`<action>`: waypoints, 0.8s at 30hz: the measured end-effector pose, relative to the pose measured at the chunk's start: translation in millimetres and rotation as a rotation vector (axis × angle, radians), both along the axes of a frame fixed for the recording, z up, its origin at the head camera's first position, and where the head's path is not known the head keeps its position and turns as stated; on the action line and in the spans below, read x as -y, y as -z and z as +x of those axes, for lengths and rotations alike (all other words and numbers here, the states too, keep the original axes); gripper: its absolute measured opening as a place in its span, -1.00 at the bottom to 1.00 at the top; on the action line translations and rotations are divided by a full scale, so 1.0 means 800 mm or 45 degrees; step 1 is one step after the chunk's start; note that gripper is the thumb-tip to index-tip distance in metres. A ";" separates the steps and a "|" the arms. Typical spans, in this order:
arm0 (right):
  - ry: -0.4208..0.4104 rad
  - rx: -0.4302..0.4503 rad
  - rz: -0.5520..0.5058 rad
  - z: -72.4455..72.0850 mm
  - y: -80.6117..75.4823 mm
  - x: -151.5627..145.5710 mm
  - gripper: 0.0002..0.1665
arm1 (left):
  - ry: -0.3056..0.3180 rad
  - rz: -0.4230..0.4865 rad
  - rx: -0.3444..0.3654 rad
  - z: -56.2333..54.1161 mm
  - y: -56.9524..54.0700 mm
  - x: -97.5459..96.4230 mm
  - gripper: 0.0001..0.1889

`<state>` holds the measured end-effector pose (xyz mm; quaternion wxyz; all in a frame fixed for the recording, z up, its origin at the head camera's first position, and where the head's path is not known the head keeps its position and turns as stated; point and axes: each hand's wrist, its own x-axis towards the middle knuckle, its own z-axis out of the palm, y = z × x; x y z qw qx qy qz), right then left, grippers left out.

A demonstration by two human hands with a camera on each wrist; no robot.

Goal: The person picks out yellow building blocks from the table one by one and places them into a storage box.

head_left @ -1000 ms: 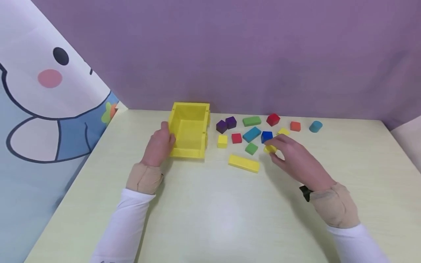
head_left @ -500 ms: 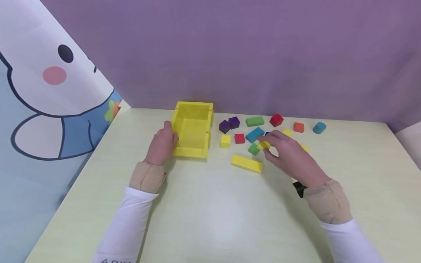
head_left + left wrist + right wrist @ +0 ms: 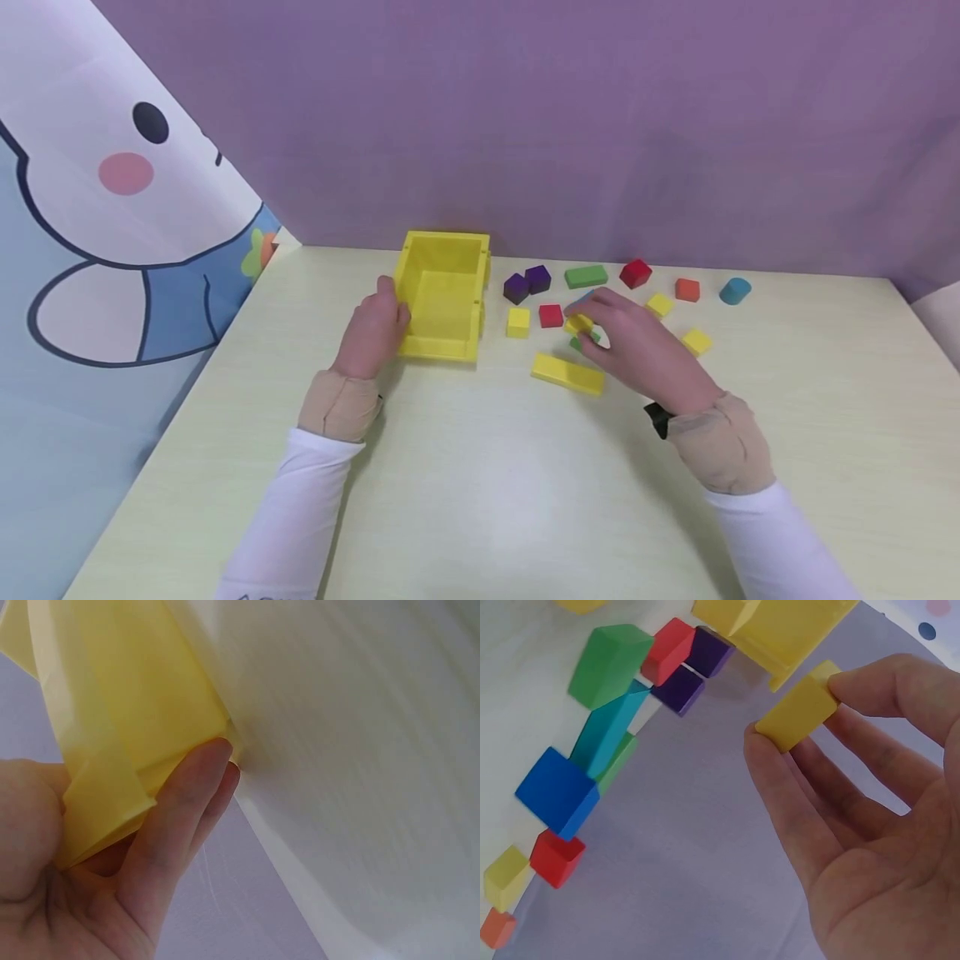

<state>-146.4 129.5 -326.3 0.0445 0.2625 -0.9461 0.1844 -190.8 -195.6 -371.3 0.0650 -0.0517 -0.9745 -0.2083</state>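
Note:
At the left wall of an open yellow box [image 3: 438, 304] my left hand [image 3: 367, 329] grips the rim. Its fingers lie along the outside of the box [image 3: 150, 690] in the left wrist view. Between thumb and fingertips my right hand [image 3: 637, 346] pinches a small yellow block [image 3: 799, 706], held above the table. Below it in the head view lies a partly covered green block [image 3: 577, 342]. A red cube [image 3: 551, 316] and a yellow cube [image 3: 517, 322] lie between that hand and the box. A long yellow block [image 3: 567, 373] lies nearer the front.
Two purple cubes [image 3: 527, 284] sit right of the box. Farther right are a green block [image 3: 587, 277], a red cube [image 3: 636, 272], an orange block [image 3: 687, 290], a blue cylinder [image 3: 735, 290] and yellow blocks [image 3: 697, 341]. A purple cloth [image 3: 525, 125] hangs behind the table.
My right hand has moved left toward the box, carrying the yellow block and uncovering another yellow block on the right. The left hand stays on the box; the head view has shifted slightly.

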 end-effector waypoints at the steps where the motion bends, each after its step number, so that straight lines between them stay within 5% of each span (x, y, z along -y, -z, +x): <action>1: 0.002 0.005 0.001 -0.001 -0.001 0.002 -0.60 | 0.002 -0.001 -0.001 0.000 0.000 0.000 -0.77; 24: -0.079 0.059 0.001 -0.025 -0.018 0.074 -0.60 | -0.013 -0.001 0.025 -0.001 0.001 0.000 -0.75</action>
